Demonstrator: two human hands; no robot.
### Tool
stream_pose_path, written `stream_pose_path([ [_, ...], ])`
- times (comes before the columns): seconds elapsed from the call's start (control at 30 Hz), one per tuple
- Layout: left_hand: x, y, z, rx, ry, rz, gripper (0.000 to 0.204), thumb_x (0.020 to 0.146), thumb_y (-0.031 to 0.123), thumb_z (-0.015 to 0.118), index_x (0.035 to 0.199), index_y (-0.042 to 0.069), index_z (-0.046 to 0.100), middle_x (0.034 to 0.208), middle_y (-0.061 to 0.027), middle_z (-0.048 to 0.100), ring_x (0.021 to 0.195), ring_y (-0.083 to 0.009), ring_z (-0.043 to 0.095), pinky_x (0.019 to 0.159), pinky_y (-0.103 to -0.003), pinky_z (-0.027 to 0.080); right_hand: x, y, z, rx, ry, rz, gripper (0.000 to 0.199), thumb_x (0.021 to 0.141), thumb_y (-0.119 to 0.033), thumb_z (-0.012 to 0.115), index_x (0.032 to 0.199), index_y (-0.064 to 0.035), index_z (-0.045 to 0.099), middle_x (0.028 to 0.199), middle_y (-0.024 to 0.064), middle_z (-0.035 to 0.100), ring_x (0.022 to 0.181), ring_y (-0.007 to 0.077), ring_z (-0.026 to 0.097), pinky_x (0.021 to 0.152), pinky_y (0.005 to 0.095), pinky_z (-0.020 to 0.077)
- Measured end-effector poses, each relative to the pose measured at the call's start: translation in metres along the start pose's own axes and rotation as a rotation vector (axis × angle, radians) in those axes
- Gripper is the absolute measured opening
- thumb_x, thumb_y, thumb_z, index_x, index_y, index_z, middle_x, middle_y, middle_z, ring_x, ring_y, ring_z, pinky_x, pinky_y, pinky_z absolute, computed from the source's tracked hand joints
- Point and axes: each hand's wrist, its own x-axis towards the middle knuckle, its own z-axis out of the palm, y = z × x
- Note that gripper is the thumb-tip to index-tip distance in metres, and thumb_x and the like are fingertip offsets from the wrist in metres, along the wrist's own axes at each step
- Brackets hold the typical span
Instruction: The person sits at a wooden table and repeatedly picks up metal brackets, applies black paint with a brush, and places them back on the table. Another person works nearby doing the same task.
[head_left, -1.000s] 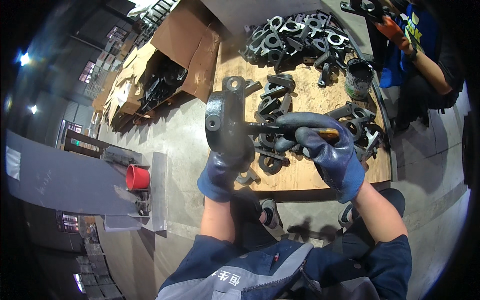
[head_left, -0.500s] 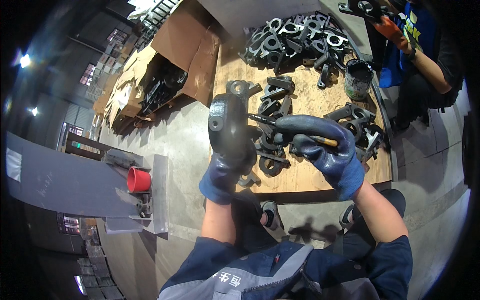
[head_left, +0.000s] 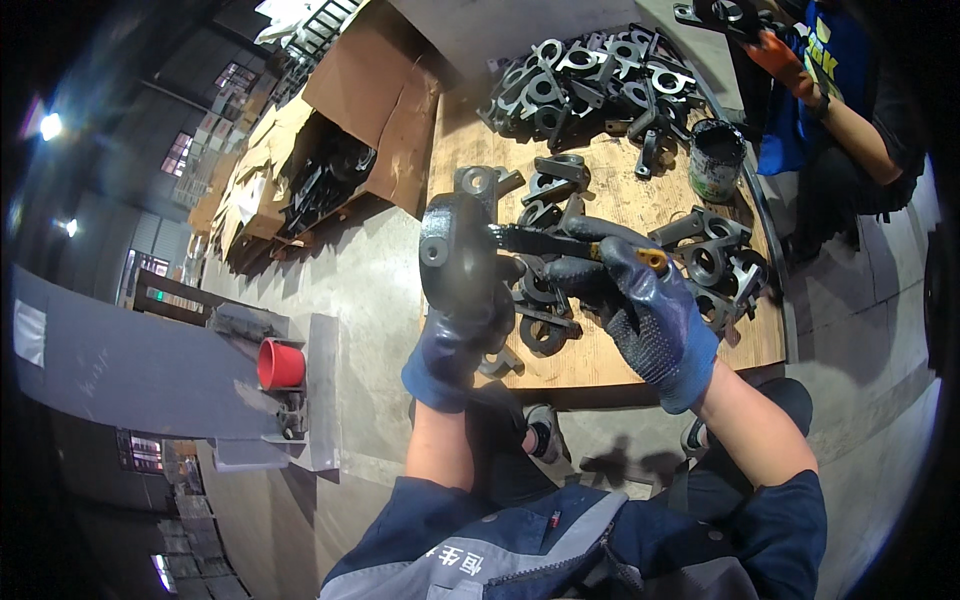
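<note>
In a blue glove, my left hand (head_left: pixel 465 335) grips a black metal bracket (head_left: pixel 437 225) and holds it up above the table's left side. Wet-looking black coating shines on its rounded end, which has a small hole. My right hand (head_left: pixel 645 305), gloved too, is closed on a paintbrush (head_left: pixel 535 240) with a yellow-brown handle end. The brush's dark tip points left and meets or nearly meets the bracket's side; blur hides the exact contact. Behind and below the hands, several more brackets (head_left: pixel 545 330) lie on the wooden tabletop (head_left: pixel 610 372).
A large heap of brackets (head_left: pixel 590 80) covers the table's far part. Beside it stands a paint-smeared can (head_left: pixel 716 160). At left are an open cardboard box (head_left: pixel 370 95) with black parts and a red bucket (head_left: pixel 281 364). A co-worker's orange-gloved hand (head_left: pixel 780 62) holds another bracket at upper right.
My right hand has turned, showing the glove's dotted palm side, and the brush now lies more level against the bracket's side. The left hand and bracket have barely shifted.
</note>
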Motion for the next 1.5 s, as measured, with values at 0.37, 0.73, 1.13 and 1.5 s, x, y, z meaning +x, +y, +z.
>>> stream_pose_path([
  [0.37,0.001,-0.006,0.004,0.109,0.036,0.037,0.032,0.092,0.029,0.059,0.113,0.004,0.054,0.073,-0.0044,0.054,0.052,-0.0093,0.044,0.044,-0.022,0.033,0.001,0.007,-0.011,0.242,-0.05,0.128,0.05,0.099,-0.036,0.053,0.135,-0.002,0.047,0.118,0.0146,0.064,0.108,0.0198,0.064,0.092,0.0313,0.052],
  [0.73,0.0,-0.016,-0.007,0.046,0.014,0.004,0.06,0.076,0.031,0.077,0.123,-0.001,0.056,0.082,-0.004,0.059,0.063,-0.0122,0.05,0.054,-0.025,0.038,0.004,0.008,-0.018,0.339,-0.121,0.173,0.047,0.097,-0.03,0.057,0.133,-0.0009,0.05,0.12,0.0129,0.063,0.107,0.0239,0.065,0.096,0.0351,0.0512],
  [1.13,-0.001,-0.014,-0.015,0.051,-0.07,-0.039,0.058,0.077,0.031,0.077,0.119,-0.002,0.054,0.083,-0.0056,0.059,0.064,-0.0144,0.052,0.056,-0.027,0.04,0.009,-0.01,-0.026,0.114,-0.008,0.107,0.05,0.089,-0.027,0.068,0.125,0.004,0.054,0.117,0.0179,0.063,0.102,0.0281,0.067,0.092,0.0399,0.0558],
  [1.5,0.002,-0.019,-0.009,0.319,0.037,0.037,0.027,0.084,-0.003,0.06,0.111,0.003,0.055,0.08,-0.0026,0.056,0.055,-0.0073,0.049,0.046,-0.022,0.037,0.003,-0.001,-0.022,0.207,-0.101,0.198,0.049,0.096,-0.031,0.056,0.132,0.002,0.049,0.12,0.0176,0.062,0.108,0.0264,0.064,0.098,0.0382,0.0515],
])
